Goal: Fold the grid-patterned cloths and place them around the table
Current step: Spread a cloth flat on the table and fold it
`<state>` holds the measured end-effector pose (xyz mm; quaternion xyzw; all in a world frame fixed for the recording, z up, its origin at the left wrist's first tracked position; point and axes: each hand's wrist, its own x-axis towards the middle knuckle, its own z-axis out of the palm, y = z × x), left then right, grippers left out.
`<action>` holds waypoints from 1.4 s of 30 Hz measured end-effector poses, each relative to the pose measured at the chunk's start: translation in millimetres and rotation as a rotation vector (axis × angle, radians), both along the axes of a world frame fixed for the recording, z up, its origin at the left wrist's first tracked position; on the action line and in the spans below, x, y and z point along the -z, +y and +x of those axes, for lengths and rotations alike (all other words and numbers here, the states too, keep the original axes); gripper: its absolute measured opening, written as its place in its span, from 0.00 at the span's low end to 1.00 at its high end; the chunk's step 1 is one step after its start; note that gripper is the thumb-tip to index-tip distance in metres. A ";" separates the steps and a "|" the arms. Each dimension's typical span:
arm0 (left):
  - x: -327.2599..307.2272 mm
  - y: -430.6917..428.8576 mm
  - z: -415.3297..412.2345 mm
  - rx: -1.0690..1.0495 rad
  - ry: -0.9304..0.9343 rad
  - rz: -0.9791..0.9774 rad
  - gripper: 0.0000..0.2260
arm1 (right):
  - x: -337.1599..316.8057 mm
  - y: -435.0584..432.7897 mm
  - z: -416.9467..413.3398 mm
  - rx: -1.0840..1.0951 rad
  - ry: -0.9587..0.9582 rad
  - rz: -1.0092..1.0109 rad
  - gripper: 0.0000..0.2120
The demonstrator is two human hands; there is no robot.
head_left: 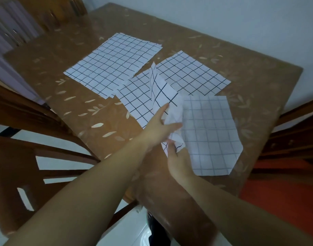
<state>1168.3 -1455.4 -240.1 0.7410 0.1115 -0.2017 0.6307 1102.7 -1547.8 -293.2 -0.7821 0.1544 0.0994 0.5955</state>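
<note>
The lifted cloth (171, 119) bunches between the hands, so most fingers of the left hand (157, 126) and the fingertips of the right hand (178, 160) are lost behind its folds. Whether the pale sheet (212, 135) at 4 o'clock belongs to it cannot be told. It covers the middle cloth (136, 98) along its 3 o'clock edge. The layers in the far stack (113, 64) at 11 o'clock are too fine to count. Both forearms leave the bottom edge and hide the table (91, 121) corner at 6 o'clock. The left chair (19, 157) and right chair (294, 139) are cropped. The furniture (15, 23) at 11 o'clock is blurred.
</note>
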 end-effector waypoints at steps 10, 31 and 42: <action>32.7 -23.4 6.1 -0.352 0.119 0.083 0.08 | 7.6 -48.0 4.2 0.490 0.325 0.402 0.23; 58.8 -39.3 4.8 -0.355 0.425 -0.180 0.14 | -0.1 -70.0 14.4 0.315 0.277 0.663 0.11; 55.7 -1.5 14.2 -0.489 0.202 -0.198 0.24 | 49.1 -93.2 -10.2 -0.257 -0.243 -1.031 0.25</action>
